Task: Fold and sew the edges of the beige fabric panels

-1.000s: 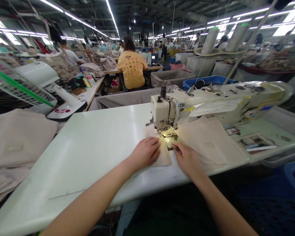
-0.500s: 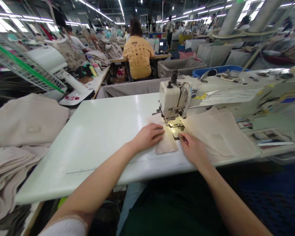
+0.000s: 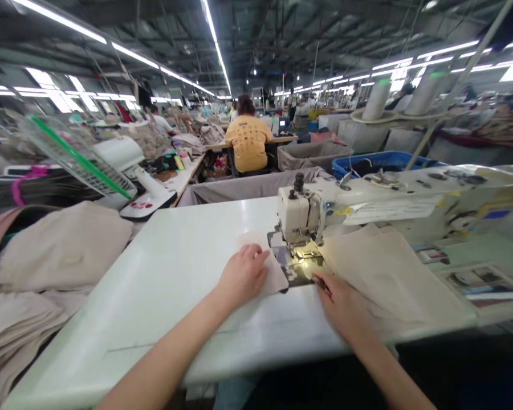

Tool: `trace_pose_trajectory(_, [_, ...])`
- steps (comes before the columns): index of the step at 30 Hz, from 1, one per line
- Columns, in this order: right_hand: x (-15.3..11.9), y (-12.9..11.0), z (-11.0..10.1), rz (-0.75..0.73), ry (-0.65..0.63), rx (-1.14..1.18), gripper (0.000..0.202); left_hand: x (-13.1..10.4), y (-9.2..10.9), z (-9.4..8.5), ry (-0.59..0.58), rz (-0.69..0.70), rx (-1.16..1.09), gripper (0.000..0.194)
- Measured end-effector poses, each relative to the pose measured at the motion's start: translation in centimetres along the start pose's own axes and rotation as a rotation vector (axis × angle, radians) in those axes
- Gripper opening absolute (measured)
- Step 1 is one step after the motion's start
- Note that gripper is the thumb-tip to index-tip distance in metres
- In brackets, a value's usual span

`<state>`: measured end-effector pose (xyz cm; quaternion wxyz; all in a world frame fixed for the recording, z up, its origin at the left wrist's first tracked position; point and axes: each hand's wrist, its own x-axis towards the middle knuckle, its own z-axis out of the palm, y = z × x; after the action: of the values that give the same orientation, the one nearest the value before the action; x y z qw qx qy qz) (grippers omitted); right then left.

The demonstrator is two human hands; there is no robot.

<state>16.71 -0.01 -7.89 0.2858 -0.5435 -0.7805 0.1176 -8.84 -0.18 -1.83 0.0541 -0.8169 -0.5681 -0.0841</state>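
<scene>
My left hand [image 3: 244, 274] lies palm down on a small pale beige fabric piece [image 3: 276, 277], its fingers resting on the cloth rather than wrapped round it. The piece lies left of the needle area of a white sewing machine [image 3: 293, 213], partly over the metal plate [image 3: 301, 273]. My right hand [image 3: 342, 304] is closed on a small dark tool [image 3: 324, 286] with a reddish part, at the plate's front right edge; its exact kind is too small to tell. Larger beige fabric pieces [image 3: 380, 267] lie under the machine arm, beside my right hand.
The pale table [image 3: 175, 267] extends left. Beige fabric stacks [image 3: 64, 245] and a white fan [image 3: 115, 156] stand at the left. Beyond are a cloth-lined bin [image 3: 248, 185], a blue basket [image 3: 378, 162] and a person in a yellow shirt [image 3: 248, 142]. A tray [image 3: 491, 282] sits right.
My left hand has moved left with the small fabric piece, away from the needle, uncovering more of the metal plate. My right hand stays near the plate. The camera view has tilted up.
</scene>
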Motion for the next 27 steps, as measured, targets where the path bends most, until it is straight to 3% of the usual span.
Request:
trace_pose_trajectory(3, [0.3, 0.2, 0.6, -0.012, -0.008, 0.018, 0.031, -0.9, 1.2, -0.9, -0.262, -0.046, -0.018, 0.026])
trace_pose_trajectory(6, [0.5, -0.1, 0.7, 0.006, -0.030, 0.054, 0.031, 0.1, 0.8, -0.4, -0.334, -0.122, 0.077, 0.026])
trace_pose_trajectory(8, [0.5, -0.5, 0.4, 0.013, -0.036, 0.080, 0.033, 1.7, -0.5, 0.6, -0.245, -0.202, 0.173, 0.036])
trace_pose_trajectory(11, [0.4, -0.8, -0.2, -0.021, 0.002, 0.143, 0.037, 4.2, -2.9, 2.9, -0.004, -0.261, 0.224, 0.044])
trace_pose_trajectory(15, [-0.2, 0.2, -2.6, -0.083, 0.049, 0.138, 0.040, 5.3, -5.4, 5.8, 0.102, -0.121, 0.182, 0.040])
trace_pose_trajectory(17, [-0.6, 1.3, -4.4, -0.014, 0.108, 0.092, 0.029, 5.0, -6.0, 6.6, 0.148, -0.079, 0.144, 0.041])
trace_pose_trajectory(20, [-1.2, 3.2, -7.0, 0.074, 0.028, -0.069, 0.018, 4.8, -6.3, 7.0, 0.181, -0.058, 0.100, 0.042])
trace_pose_trajectory(23, [-1.4, 4.8, -8.3, 0.120, -0.066, -0.173, 0.011, 5.0, -6.3, 6.9, 0.185, -0.064, 0.092, 0.041])
trace_pose_trajectory(27, [-0.8, 6.7, -8.3, 0.185, -0.026, -0.011, 0.028, 5.0, -5.5, 5.5, 0.164, -0.078, 0.109, 0.037])
